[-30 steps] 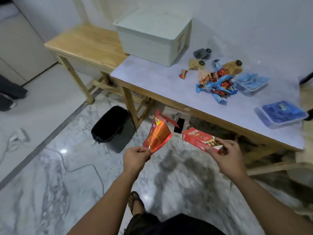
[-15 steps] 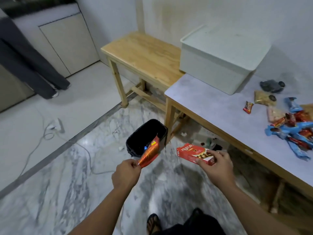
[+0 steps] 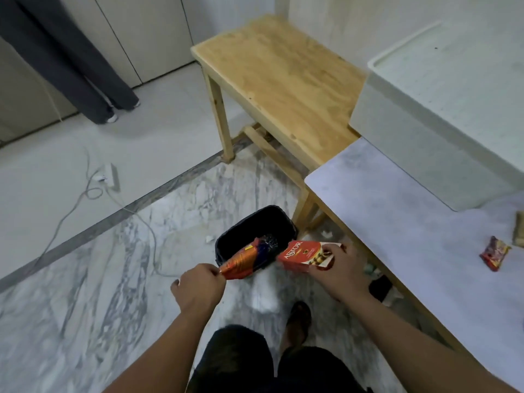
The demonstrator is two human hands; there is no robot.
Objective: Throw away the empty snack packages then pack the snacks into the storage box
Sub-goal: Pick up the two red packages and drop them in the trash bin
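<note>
Since half a second ago, both of our hands have carried their empty packages closer to the black plastic waste bin [image 3: 256,234] on the marble floor, and our view has swung left, so most of the snacks on the table have dropped out of frame. Our left hand [image 3: 198,287] pinches the bottom corner of the crumpled orange foil snack wrapper [image 3: 241,260] between thumb and fingertips, the other fingers curled in; the wrapper's upper end reaches over the bin's near rim. Our right hand [image 3: 344,272] grips one end of the red cardboard wafer box [image 3: 304,255], thumb on top and fingers wrapped beneath, with the box's far end just beside the bin's right edge. We cannot tell whether either package touches the bin.

To the right, the white-topped wooden table [image 3: 397,222] holds the white plastic storage box [image 3: 442,114] with its lid on, at the back left corner. One small red sweet wrapper [image 3: 494,253] lies on the tabletop near the right edge of the view, with a tan packet [image 3: 519,229] just beyond it, cut off by the frame. A bare light-wood side table [image 3: 283,80] stands touching the main table's left end. On the floor to the left, a white power strip [image 3: 109,177] trails its cable, and dark trouser legs [image 3: 71,58] of another person stand at the upper left.
</note>
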